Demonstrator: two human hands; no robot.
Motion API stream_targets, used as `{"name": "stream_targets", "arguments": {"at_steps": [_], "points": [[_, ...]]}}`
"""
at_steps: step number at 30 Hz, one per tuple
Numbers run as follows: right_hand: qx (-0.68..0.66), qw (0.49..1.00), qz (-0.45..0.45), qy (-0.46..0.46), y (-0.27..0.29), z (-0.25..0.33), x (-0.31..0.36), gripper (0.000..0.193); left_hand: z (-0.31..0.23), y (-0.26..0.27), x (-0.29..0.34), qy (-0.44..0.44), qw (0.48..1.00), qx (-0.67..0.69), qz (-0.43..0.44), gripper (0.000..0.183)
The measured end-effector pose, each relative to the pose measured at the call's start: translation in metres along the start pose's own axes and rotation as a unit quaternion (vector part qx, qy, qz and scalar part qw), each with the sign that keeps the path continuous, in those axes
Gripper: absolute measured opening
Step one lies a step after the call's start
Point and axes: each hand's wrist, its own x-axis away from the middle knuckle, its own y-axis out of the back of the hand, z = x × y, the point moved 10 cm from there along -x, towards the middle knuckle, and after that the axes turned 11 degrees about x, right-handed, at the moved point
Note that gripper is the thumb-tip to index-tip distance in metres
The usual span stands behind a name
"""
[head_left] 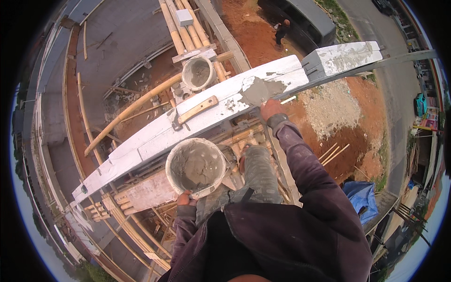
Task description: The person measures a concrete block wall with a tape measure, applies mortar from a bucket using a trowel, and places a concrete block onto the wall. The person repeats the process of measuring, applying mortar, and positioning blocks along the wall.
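Note:
My left hand [186, 198] grips the near rim of a mortar bucket [224, 173], which stands partly full of wet grey mortar [195, 164] in front of me. Further right, my right hand [271, 110] is closed at the near edge of a white block wall [155, 124]. It seems to hold a trowel, whose blade blends into the grey mortar patch [262, 90] on the wall top. A tool with a flat wooden handle [198, 108] and dark metal head lies along the wall. Beyond it is a second, smaller mortar bucket [211, 75].
Bamboo poles [136, 109] form scaffolding on both sides of the wall. A loose pale block [184, 17] rests on poles at the top. White blocks [347, 56] stand higher at the wall's right end. Far below, a person [282, 33] stands near a dark van [305, 19].

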Motion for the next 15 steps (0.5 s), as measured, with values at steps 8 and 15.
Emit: {"name": "stream_targets", "arguments": {"at_steps": [8, 15], "points": [[-0.056, 0.988, -0.143, 0.031, 0.070, -0.057, 0.003, 0.036, -0.050, -0.004, 0.077, -0.400, 0.642, -0.653, 0.017, 0.049], [0.029, 0.911, 0.223, 0.347, -0.050, 0.197, 0.227, 0.039, -0.074, 0.043, 0.067, -0.166, 0.984, 0.005, -0.057, 0.034]]}}
